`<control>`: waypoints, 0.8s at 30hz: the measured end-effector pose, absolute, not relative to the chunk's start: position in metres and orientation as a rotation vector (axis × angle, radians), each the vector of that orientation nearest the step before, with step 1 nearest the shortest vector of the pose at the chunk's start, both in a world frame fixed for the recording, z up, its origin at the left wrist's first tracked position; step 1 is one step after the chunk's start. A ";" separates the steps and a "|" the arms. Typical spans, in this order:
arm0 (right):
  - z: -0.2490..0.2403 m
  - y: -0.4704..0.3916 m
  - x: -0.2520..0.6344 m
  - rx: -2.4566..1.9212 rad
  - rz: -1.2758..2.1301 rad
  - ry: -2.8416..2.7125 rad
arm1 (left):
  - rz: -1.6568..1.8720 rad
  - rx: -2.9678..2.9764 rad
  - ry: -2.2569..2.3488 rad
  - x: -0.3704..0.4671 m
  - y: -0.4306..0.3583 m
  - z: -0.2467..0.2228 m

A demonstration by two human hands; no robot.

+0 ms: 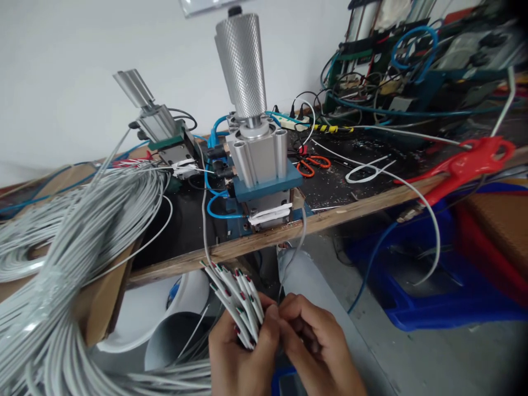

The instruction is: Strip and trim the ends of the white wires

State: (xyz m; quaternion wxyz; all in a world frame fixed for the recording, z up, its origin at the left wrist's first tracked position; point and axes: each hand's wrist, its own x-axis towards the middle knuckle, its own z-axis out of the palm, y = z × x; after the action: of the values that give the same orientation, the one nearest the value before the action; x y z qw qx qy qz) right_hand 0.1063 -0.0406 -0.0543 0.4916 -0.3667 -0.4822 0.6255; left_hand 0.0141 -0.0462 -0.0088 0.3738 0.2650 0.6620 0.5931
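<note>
My left hand (245, 352) is closed around a bundle of white cables (237, 300), whose ends point up and show small red and green wire tips. Close against it, my right hand (313, 341) has its fingers curled together by my left thumb. What those right fingers pinch, if anything, is hidden. Just beyond the hands, at the bench edge, stands a pneumatic press (259, 154) with a knurled silver cylinder on top and a blue plate below. White strips lie across its front.
Large coils of grey-white cable (82, 247) lie on cardboard at the left. A second press (159, 129) stands behind them. Orange-handled scissors (313, 165), a red air gun (466, 165) and loose cables lie on the bench (330, 206). A blue plastic stool (433, 308) stands below right.
</note>
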 end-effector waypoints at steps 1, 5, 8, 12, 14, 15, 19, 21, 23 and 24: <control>-0.055 -0.039 0.109 -0.871 1.525 -1.182 | 1.520 0.683 1.692 0.014 -0.045 -0.007; -0.060 -0.023 0.121 -0.681 1.341 -1.355 | 1.500 0.650 1.532 0.010 -0.035 0.002; -0.059 0.000 0.126 -0.503 0.865 -1.660 | 1.528 0.563 1.371 0.009 -0.024 0.007; -0.055 0.030 0.128 -0.512 0.437 -1.790 | 1.632 0.543 1.316 0.008 -0.011 0.014; -0.052 0.042 0.127 -0.580 0.368 -1.782 | 1.725 0.529 1.309 0.007 -0.006 0.020; -0.050 0.047 0.125 -0.615 0.355 -1.777 | 1.767 0.521 1.309 0.006 -0.004 0.023; -0.043 0.060 0.120 -0.671 0.385 -1.773 | 1.816 0.527 1.316 0.003 0.002 0.036; -0.042 0.062 0.119 -0.671 0.393 -1.762 | 1.848 0.526 1.304 0.003 0.005 0.041; -0.041 0.064 0.117 -0.678 0.378 -1.752 | 1.886 0.520 1.278 0.004 0.008 0.044; -0.041 0.065 0.117 -0.682 0.369 -1.751 | 1.898 0.512 1.269 0.004 0.009 0.045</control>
State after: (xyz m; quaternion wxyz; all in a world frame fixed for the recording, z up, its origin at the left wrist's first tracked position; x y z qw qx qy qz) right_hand 0.1168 0.0646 -0.0410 0.5755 -0.2910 -0.7478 0.1575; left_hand 0.0044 0.0095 0.0453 0.3903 0.2014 0.4994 0.7468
